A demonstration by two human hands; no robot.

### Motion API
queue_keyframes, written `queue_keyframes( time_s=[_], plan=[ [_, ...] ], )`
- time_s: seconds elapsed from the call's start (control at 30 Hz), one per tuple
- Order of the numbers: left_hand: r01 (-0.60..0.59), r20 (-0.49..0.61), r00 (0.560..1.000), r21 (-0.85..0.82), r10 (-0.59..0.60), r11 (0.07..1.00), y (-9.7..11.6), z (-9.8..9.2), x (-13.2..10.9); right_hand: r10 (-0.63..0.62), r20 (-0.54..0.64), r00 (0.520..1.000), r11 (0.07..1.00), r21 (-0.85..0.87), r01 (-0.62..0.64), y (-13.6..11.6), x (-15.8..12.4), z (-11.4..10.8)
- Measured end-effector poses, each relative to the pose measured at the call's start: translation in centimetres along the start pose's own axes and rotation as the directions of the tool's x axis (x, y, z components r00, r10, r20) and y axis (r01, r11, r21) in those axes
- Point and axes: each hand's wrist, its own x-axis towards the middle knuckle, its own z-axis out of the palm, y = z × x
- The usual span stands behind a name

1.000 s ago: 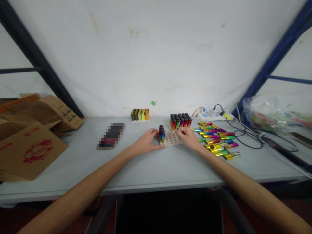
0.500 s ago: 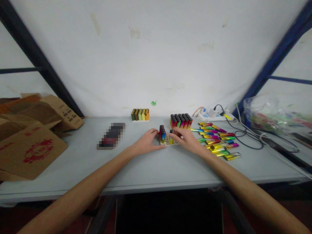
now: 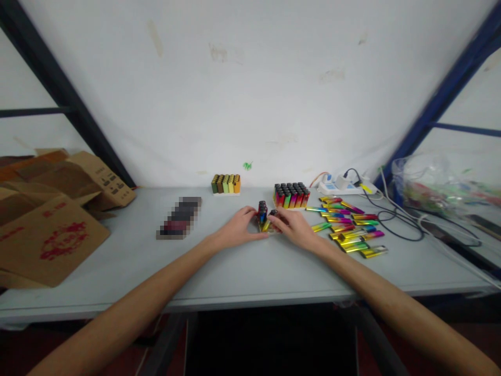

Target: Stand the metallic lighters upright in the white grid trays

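My right hand point(image 3: 293, 225) is closed on a yellow lighter point(image 3: 266, 226) with a dark top, which leans to the left over a small pale tray point(image 3: 274, 233). In the tray's left end stands a row of shiny multicoloured lighters point(image 3: 262, 211) with black tops. My left hand point(image 3: 237, 230) curves around that end, thumb along the front edge and fingers at the side, gripping the tray. The hands cover much of the tray. Right of my right hand lie many loose metallic lighters point(image 3: 352, 232) in a scattered pile.
A filled block of black-topped lighters point(image 3: 291, 195) stands behind my right hand. Another block of yellow and green lighters point(image 3: 226, 185) is near the wall. Cardboard boxes point(image 3: 74, 240) lie at left, beside a blurred dark object point(image 3: 180, 218). A power strip point(image 3: 340, 185) and cables point(image 3: 395, 211) are at right.
The yellow lighter in my right hand has gone from upright to leaning, and has shifted left towards the standing row. My left hand stays at the tray's left end.
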Motion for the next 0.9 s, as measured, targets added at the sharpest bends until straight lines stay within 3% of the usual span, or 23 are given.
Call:
queue_keyframes(
  time_s=[0.2, 0.4, 0.5, 0.7, 0.9],
  plan=[
    [0.005, -0.015, 1.000, -0.015, -0.005, 1.000, 0.4, 0.0, 0.1, -0.082, 0.089, 0.993, 0.986, -0.137, 0.093, -0.2, 0.2, 0.1],
    [-0.014, 0.007, 1.000, -0.040, 0.015, 0.999, 0.1, 0.1, 0.1, -0.044, 0.151, 0.988, 0.931, -0.351, 0.095, -1.5, -0.1, 0.2],
    [-0.001, 0.007, 1.000, -0.025, 0.001, 1.000, 0.1, 0.0, 0.1, -0.031, 0.146, 0.989, 0.935, -0.346, 0.080, -1.1, 0.1, -0.6],
    [0.032, 0.032, 0.999, 0.030, -0.033, 0.999, 0.1, -0.1, -0.1, 0.054, -0.024, 0.998, 0.863, -0.502, -0.059, 4.5, 0.3, -5.1],
    [0.039, 0.049, 0.998, 0.022, -0.040, 0.999, 0.3, -0.4, -0.1, 0.286, 0.051, 0.957, 0.710, -0.682, -0.176, 10.6, -1.2, -8.4]
  ],
)
